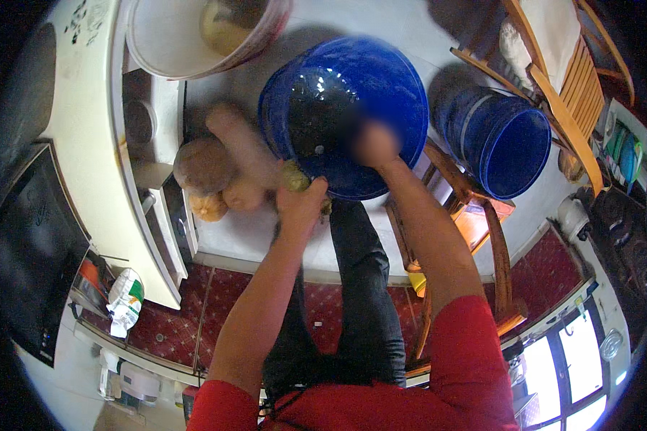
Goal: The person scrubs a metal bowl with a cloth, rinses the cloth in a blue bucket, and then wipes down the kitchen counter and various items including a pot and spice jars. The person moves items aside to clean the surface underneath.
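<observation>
In front of me stands a large blue plastic barrel (404, 70), its mouth facing up, with dark, glinting liquid or contents (321, 108) inside. My right hand (376, 144) reaches over the rim into it; the fingers are blurred, so their grip cannot be made out. At the barrel's near left edge, my left hand (303, 198) is closed around a yellow-green thing (293, 176), crumpled or rough, of which parts show on both sides of the hand. Its exact kind is unclear. Close to the left hand, several squashes (205, 164) lie on the floor, one of them long and pale.
A white bucket (162, 43) with something yellowish inside stands at upper left, beside a cream cabinet (94, 178). A smaller blue barrel (463, 116) sits on the right, near a wooden chair (566, 129). Another piece of wooden furniture (496, 258) stands beside my right arm.
</observation>
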### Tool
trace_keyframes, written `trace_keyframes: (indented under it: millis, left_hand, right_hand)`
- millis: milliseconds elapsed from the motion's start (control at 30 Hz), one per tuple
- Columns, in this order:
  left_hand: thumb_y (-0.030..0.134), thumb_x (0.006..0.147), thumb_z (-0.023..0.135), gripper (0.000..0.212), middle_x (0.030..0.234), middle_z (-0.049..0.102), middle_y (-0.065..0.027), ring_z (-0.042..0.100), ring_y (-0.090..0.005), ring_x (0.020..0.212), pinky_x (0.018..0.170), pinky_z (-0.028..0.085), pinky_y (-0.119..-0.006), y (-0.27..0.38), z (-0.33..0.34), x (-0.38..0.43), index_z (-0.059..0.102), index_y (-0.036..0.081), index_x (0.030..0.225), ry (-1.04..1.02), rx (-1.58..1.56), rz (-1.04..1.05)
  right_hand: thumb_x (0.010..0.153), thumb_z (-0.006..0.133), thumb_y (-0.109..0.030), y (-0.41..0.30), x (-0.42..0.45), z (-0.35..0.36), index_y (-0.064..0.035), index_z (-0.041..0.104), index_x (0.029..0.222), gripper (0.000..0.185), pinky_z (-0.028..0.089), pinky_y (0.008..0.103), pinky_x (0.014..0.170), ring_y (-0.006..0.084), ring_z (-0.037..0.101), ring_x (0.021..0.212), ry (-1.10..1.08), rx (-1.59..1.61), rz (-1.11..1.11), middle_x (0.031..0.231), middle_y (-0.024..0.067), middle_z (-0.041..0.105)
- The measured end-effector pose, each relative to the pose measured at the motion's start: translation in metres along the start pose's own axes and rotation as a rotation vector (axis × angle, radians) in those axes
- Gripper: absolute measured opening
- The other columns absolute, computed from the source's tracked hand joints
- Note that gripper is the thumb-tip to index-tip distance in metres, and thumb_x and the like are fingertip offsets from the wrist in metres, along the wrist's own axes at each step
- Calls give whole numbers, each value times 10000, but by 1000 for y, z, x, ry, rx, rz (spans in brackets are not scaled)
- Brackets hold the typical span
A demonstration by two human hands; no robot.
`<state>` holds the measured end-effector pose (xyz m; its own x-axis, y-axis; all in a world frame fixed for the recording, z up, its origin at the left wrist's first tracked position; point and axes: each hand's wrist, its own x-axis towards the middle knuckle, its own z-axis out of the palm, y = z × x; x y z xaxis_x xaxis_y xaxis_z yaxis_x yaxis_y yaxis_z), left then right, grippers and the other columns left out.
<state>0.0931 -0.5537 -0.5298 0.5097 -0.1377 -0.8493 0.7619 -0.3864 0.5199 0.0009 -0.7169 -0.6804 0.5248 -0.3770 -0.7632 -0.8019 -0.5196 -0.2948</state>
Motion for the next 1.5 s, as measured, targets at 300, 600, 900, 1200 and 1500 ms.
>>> trace_keyframes:
  millis: [300,600,900,1200,1500]
  left_hand:
    - [20,756,625,524,1116,571,-96,552,-184,1015,900,444,-308,2,16,2,443,-14,1246,-47,70,53]
    - [65,774,660,389,1010,609,-50,577,-150,895,805,471,-284,8,13,2,515,11,1132,-7,87,64]
    - [52,767,686,396,1015,602,-66,577,-155,890,778,486,-278,8,13,16,508,15,1119,54,61,24]
    - [65,784,679,411,1010,595,-64,575,-150,869,775,484,-278,13,25,17,503,3,1149,34,63,42]
    - [61,778,692,409,991,593,-49,567,-131,857,777,476,-284,9,25,16,501,1,1135,25,139,61]
  right_hand:
    - [892,499,-123,43,89,83,-2,636,1049,241,510,428,731,308,633,853,163,-366,-345,994,183,641]
    - [786,664,-502,12,114,91,29,453,1306,773,384,466,1003,372,533,1141,-45,-77,-100,1269,241,529]
    - [762,660,-584,-1,118,79,-10,340,1412,924,358,516,1035,405,475,1228,-103,-138,-95,1360,234,472]
    - [792,629,-542,16,134,85,-76,356,1415,825,414,465,1007,373,546,1161,-3,135,-97,1268,222,563]
    - [748,669,-600,2,149,68,-103,435,1358,821,402,466,1025,380,540,1166,-28,175,-81,1275,190,566]
